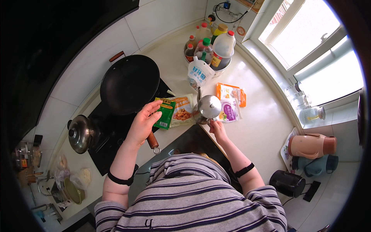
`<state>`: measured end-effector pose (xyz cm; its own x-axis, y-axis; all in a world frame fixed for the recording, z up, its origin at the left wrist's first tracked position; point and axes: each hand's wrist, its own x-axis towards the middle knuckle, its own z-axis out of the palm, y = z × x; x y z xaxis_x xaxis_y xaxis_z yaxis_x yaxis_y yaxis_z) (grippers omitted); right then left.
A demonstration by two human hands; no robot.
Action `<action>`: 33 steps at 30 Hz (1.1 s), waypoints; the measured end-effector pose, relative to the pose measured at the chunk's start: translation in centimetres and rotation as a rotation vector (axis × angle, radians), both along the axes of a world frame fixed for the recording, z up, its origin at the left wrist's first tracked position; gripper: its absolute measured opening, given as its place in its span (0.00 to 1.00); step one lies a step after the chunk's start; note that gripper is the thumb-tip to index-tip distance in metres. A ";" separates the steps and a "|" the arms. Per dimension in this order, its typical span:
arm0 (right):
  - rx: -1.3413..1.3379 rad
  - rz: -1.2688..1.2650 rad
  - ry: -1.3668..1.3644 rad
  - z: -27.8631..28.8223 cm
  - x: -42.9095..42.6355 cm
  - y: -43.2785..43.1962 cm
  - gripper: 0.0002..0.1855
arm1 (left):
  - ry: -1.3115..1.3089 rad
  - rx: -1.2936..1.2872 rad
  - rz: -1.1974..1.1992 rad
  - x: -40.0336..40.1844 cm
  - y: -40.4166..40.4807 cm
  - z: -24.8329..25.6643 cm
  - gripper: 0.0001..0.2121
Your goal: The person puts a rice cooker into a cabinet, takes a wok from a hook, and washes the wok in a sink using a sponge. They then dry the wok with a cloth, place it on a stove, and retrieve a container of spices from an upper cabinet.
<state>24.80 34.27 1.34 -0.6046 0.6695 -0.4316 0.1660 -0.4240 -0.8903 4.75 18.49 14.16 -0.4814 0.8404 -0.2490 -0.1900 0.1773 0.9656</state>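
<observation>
My right hand (218,130) grips the handle of a stainless steel oil pot (209,106) with a thin spout and a lid. Raised near the wok's wooden handle (152,141), my left hand (146,121) holds nothing, its fingers apart. A black wok (130,82) sits over the dark cooktop (111,127). Between my hands lie a green seasoning packet (165,113) and a larger food packet (182,111). An orange packet (230,90) and a packet with a purple label (229,110) lie right of the pot. Beyond it stands a white spouted pouch (200,72).
Sauce and oil bottles (223,47) crowd a round container at the back corner. A lidded metal pot (82,134) stands on the left. Glass jars (312,114) line the windowsill. Thermos jugs (313,146) and a black kettle (287,183) are at the right.
</observation>
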 end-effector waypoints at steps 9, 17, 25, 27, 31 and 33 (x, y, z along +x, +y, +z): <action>0.049 -0.180 -0.006 -0.1 0.0 3.3 0.13 | 0.029 -0.006 0.008 -0.1 -0.7 -1.0 0.16; 0.603 -0.038 -0.356 2.1 2.2 10.4 0.16 | 0.070 0.007 0.018 -0.5 -0.8 -0.2 0.16; 0.863 0.095 -0.314 4.5 -7.7 17.8 0.22 | 0.063 0.005 -0.094 0.2 0.6 0.0 0.16; 0.865 0.150 -0.339 4.2 -9.9 17.9 0.21 | 0.049 -0.055 -0.128 0.4 0.6 0.0 0.16; 0.698 0.261 -0.324 4.4 -11.7 17.9 0.17 | 0.100 -0.072 -0.138 0.7 0.4 0.6 0.15; 0.637 0.274 -0.286 4.3 -11.7 17.6 0.14 | 0.086 -0.102 -0.135 0.4 0.2 0.4 0.15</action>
<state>13.07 51.89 5.69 -0.7077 0.6841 -0.1764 0.4536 0.2485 -0.8559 5.18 18.65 14.53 -0.3896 0.8713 -0.2985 -0.0751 0.2930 0.9532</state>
